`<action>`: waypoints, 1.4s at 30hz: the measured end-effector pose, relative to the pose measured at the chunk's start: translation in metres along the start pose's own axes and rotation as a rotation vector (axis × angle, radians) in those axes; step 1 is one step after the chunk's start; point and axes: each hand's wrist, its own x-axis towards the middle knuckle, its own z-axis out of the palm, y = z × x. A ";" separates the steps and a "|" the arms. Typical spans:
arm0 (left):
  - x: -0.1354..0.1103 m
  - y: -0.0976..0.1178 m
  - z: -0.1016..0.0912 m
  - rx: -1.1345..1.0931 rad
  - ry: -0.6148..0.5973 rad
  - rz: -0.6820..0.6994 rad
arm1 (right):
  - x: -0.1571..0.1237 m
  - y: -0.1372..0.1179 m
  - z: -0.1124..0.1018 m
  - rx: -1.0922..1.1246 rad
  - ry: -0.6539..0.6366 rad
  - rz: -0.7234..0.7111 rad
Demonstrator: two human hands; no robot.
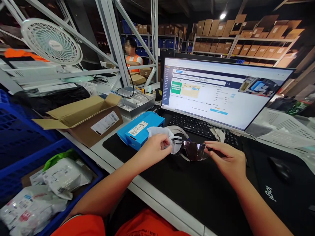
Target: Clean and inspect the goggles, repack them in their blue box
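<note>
Dark-lensed sunglasses (pixel 195 150) are held between both hands above a black desk mat (pixel 167 177). My left hand (pixel 157 147) pinches the white wrapping (pixel 159 131) and the glasses at their left side. At the other end, my right hand (pixel 227 157) has its fingers closed on the edge of the frame. Part of the wrapping covers the left side of the glasses. Just behind my left hand lies a blue box (pixel 140 129) with a white label. A pale curved band (pixel 179 130) shows behind the glasses; I cannot tell what it is.
An open cardboard box (pixel 83 121) stands at left, beside a blue crate (pixel 98 178) of bagged parcels (pixel 65 177). Behind my hands are a keyboard (pixel 194 126) and a monitor (pixel 216 91). A mouse (pixel 280 168) lies at right. A person (pixel 133 60) is in the background.
</note>
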 end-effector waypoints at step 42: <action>-0.013 -0.029 0.020 -0.143 0.382 -0.083 | -0.018 0.014 0.029 0.186 0.054 0.534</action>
